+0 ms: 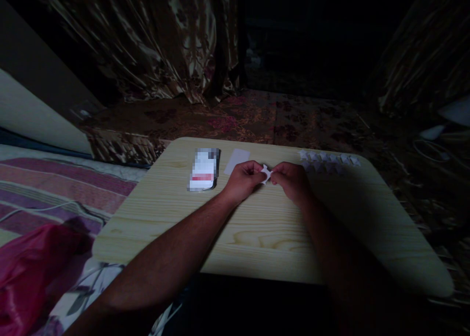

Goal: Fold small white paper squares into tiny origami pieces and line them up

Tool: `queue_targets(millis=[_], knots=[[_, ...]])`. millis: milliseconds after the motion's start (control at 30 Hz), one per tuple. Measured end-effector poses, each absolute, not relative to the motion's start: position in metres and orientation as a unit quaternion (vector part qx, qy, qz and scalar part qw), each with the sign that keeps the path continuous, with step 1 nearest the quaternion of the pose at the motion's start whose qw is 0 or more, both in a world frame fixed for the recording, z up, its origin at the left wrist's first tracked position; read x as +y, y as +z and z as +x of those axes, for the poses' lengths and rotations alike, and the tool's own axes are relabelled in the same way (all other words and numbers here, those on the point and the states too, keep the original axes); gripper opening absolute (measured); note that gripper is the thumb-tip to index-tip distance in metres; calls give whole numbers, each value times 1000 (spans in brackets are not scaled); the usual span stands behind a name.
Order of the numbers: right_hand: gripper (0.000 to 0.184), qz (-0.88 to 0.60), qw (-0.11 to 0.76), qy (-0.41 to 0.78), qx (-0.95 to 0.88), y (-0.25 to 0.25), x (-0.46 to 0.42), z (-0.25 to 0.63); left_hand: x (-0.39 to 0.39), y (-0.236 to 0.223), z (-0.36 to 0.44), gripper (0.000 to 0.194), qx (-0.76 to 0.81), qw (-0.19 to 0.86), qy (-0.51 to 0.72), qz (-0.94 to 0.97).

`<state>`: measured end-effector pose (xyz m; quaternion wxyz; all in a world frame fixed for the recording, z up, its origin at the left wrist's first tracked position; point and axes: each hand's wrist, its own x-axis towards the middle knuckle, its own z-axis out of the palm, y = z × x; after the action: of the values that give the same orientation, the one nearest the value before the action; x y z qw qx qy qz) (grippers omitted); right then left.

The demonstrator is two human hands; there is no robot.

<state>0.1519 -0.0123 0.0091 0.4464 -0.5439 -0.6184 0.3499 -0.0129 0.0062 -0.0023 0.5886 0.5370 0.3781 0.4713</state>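
Note:
Between my two hands is a small white folded paper piece (266,173) with pointed corners, star-like in outline. My left hand (243,180) pinches its left side between thumb and fingers. On the other side, my right hand (293,180) grips the right edge with closed fingertips. Both hands are over the middle of the wooden table (264,238). A pale sheet of paper (236,161) lies flat just beyond my left hand. To the right, past my right hand, several similar folded paper pieces (323,156) sit in two rows near the far edge.
A phone (204,169) with a blurred lit screen lies on the table's left part. Left of the table is a striped bedspread (73,179) with a pink bag (33,272) and a white cable (44,209). Patterned curtains (165,42) hang behind; the room is dim.

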Motion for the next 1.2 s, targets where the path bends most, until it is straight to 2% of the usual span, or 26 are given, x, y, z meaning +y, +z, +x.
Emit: queue_targets(millis=[1200], knots=[[11, -549, 452, 361, -603, 16, -16, 150, 8, -2, -13, 17, 368, 581, 489, 536]])
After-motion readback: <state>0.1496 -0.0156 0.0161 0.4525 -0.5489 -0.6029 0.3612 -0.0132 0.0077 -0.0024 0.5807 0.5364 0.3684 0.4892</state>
